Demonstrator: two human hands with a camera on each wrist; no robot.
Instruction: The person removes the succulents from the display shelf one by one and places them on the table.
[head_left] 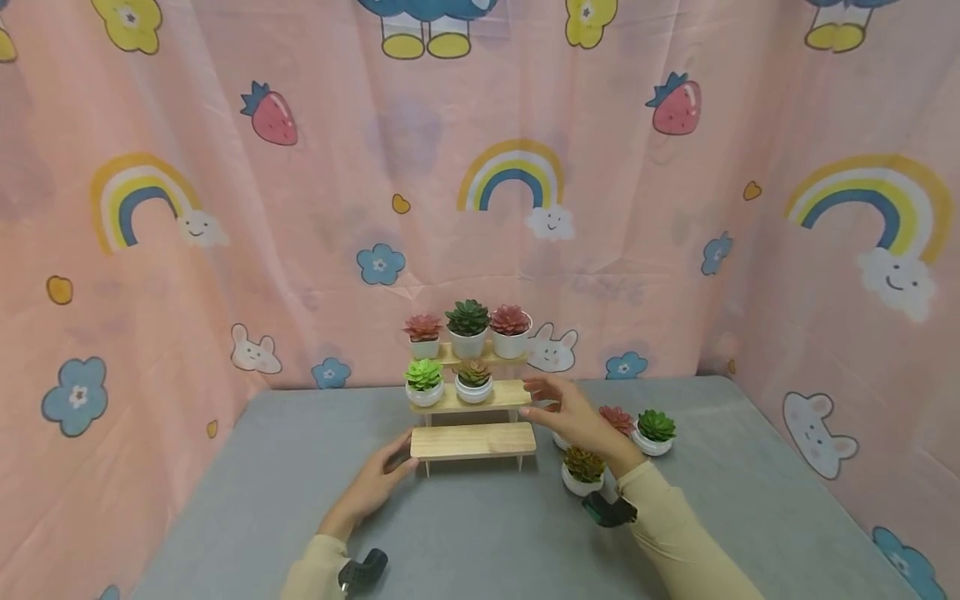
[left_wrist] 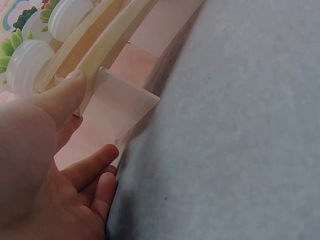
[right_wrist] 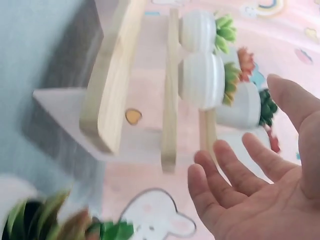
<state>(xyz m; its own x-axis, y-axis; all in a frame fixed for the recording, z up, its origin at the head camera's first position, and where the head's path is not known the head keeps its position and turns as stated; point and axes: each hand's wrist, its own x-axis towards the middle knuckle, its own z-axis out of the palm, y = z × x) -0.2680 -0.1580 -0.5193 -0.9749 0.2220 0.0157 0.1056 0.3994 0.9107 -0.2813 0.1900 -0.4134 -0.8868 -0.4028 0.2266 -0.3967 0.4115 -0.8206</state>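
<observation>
A three-step wooden display stand (head_left: pixel 472 440) with pale legs stands on the grey table. My left hand (head_left: pixel 375 479) is at the left end of its lowest board, pinching the board's end between thumb and index finger (left_wrist: pixel 70 130). My right hand (head_left: pixel 573 412) is beside the right end of the middle board, fingers spread and nothing in them. On the middle board sit a bright green potted succulent (head_left: pixel 424 382) and a brownish one (head_left: pixel 473 381). The top board carries a pink succulent (head_left: pixel 423 335), a dark green one (head_left: pixel 468 328) and a red one (head_left: pixel 511 331).
Right of the stand, under and beside my right forearm, are an olive-brown potted succulent (head_left: pixel 582 472), a green one (head_left: pixel 655 432) and a red one (head_left: pixel 617 419) partly hidden by the arm. A pink patterned curtain (head_left: pixel 315 208) hangs behind the table (head_left: pixel 285 467).
</observation>
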